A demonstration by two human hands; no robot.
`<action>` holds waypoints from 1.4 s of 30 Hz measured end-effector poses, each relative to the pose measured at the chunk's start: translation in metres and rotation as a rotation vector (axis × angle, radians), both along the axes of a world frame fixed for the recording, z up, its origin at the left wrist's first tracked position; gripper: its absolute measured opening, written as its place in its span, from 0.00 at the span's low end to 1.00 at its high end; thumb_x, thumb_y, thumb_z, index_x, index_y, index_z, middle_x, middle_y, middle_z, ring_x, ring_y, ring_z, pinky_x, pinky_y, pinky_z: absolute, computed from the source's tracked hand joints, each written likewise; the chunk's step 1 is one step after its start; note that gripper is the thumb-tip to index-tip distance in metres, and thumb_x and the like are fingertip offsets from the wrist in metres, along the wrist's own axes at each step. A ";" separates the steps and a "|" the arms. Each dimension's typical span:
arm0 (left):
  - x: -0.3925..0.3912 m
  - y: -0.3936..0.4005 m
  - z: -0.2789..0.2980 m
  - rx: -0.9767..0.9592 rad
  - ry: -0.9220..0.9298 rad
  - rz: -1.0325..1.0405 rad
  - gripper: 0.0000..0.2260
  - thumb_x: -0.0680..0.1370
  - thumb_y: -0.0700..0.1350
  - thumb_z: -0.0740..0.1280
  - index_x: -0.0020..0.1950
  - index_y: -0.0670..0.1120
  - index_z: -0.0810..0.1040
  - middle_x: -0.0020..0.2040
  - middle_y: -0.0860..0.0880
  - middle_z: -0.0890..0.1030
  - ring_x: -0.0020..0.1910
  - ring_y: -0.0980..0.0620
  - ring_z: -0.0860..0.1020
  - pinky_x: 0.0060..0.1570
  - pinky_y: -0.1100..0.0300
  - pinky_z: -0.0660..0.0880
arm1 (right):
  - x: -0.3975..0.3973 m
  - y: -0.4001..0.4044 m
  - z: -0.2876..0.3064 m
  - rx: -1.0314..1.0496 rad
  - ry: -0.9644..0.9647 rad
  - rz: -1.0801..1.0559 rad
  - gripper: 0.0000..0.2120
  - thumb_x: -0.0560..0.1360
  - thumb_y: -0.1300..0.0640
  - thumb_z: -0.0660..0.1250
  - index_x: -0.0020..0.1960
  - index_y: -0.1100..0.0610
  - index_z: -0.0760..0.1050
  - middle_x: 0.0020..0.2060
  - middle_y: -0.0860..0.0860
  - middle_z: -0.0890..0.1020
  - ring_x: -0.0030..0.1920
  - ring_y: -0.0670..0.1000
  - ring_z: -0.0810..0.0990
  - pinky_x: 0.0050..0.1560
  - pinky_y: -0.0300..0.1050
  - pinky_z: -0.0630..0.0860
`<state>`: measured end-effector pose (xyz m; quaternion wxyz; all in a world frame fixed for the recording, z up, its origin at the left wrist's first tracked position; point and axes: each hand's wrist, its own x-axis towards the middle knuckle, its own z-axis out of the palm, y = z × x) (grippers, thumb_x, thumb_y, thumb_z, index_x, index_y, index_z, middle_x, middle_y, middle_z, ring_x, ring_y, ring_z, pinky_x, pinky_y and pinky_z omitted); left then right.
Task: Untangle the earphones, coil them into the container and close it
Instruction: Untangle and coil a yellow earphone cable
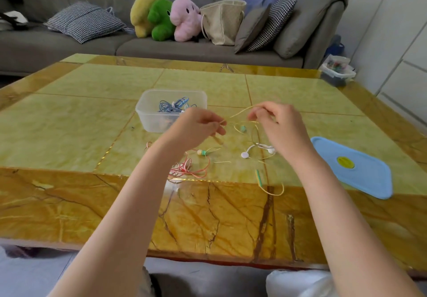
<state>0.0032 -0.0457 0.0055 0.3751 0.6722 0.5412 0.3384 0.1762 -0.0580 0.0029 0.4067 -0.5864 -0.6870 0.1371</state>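
Marble table [69, 135]: lid [355, 169], pink cable [187, 169].

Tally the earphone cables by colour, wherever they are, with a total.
Blue: 1, coiled in the container, blue earphones
Yellow: 1, yellow earphones, pinched by left hand and right hand
Red: 1, red earphones on the table
Total: 3
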 end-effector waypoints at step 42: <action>0.009 0.001 -0.002 -0.026 -0.426 0.002 0.10 0.77 0.44 0.64 0.40 0.53 0.83 0.50 0.54 0.83 0.55 0.52 0.76 0.59 0.53 0.68 | 0.002 -0.015 -0.003 -0.205 0.167 0.380 0.07 0.77 0.60 0.65 0.44 0.58 0.81 0.24 0.47 0.74 0.26 0.42 0.70 0.30 0.36 0.69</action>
